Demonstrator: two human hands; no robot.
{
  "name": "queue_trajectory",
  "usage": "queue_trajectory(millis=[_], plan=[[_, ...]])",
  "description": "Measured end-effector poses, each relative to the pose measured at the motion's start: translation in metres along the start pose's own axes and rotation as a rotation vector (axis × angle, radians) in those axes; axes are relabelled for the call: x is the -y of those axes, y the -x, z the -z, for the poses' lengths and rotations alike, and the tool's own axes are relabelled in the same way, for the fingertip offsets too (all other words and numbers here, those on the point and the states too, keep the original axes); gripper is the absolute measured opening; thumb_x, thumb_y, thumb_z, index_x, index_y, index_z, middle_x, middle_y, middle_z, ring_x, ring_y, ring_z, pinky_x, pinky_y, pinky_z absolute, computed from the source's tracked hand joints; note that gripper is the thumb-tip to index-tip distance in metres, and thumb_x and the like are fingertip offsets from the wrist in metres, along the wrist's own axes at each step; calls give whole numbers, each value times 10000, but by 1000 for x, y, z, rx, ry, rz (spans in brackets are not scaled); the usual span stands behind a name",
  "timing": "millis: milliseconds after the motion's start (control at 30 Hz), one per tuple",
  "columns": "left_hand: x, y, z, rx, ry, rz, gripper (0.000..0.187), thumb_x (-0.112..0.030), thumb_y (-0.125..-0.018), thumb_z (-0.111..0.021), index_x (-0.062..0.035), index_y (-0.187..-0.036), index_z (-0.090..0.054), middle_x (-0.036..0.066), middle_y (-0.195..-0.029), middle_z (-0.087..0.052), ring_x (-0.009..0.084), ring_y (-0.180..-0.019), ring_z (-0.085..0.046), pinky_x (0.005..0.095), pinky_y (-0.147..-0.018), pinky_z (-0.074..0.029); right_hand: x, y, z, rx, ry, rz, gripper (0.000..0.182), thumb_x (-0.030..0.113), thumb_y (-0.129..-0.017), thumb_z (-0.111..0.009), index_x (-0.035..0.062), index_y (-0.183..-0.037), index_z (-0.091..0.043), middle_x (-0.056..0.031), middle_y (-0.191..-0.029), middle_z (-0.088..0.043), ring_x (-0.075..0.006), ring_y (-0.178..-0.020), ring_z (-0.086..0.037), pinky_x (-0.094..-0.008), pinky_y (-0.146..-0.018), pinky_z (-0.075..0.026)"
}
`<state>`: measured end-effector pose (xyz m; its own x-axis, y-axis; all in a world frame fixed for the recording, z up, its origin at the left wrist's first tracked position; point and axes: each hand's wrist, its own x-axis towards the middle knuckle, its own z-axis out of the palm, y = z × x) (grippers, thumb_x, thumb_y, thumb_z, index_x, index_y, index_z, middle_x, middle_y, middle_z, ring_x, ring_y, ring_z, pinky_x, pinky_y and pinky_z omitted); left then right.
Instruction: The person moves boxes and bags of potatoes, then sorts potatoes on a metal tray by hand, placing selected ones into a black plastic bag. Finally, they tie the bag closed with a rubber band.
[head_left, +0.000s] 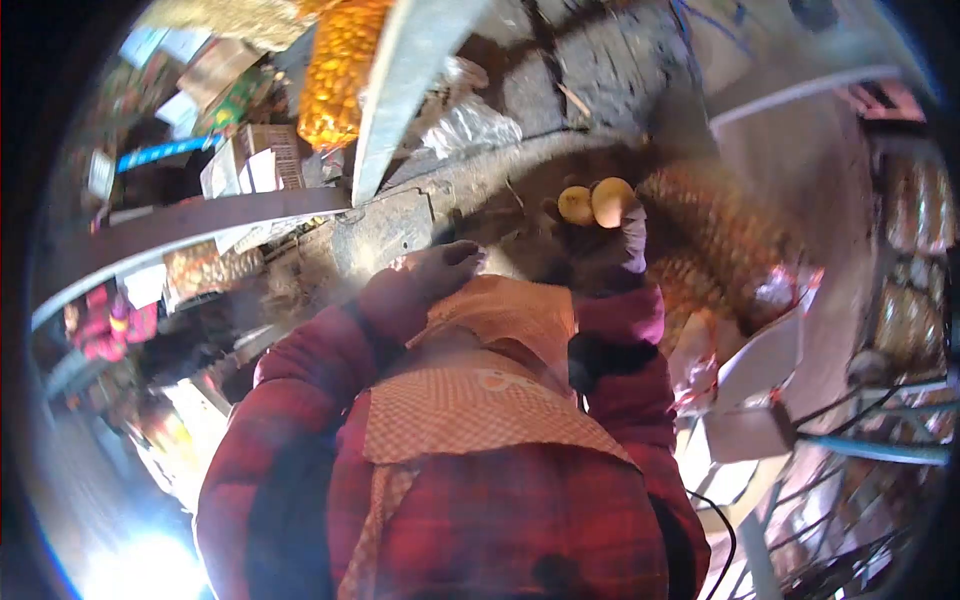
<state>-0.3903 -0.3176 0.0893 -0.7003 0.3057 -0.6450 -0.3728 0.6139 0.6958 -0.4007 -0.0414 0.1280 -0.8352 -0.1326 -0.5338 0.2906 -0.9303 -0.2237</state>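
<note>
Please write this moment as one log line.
right hand: holds two round yellow items | left hand: beside checked apron | left grip: unclear

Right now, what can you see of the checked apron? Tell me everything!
The apron has tiny orange and pale checks and looks like soft cloth. Pale markings near its middle are too blurry to read. A strip runs down its left side. It's creased and drapes over red plaid clothes. Its far part reaches near the left hand; I can't tell if they touch.
</note>
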Motion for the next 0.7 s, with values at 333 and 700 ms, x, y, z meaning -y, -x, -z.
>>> queue_trajectory(millis=[333,700], plan=[[-61,123,101,112,1569,-180,538,-495,-940,-475,-63,-1257,-521,93,-1015,-637,217,-918,-606,387,-845,-482,-103,4,-169,479,115,-402,666,655,-862,-467,120,-1258,-486,-93,-1315,-529,-372,-1254,-451,-534,-1012,-368],[14,225,178,19,2039,-716,581,-540,-931,-422,-104,-1311,-477,149,-1277,-545,299,-1130,-560,529,-956,-440,-277,47,-284,1065,1435,246,474,46,-874,-622,2,-1313,-448,-100,-1207,-567,-213,-1110,-536,-324,-989,-435]])
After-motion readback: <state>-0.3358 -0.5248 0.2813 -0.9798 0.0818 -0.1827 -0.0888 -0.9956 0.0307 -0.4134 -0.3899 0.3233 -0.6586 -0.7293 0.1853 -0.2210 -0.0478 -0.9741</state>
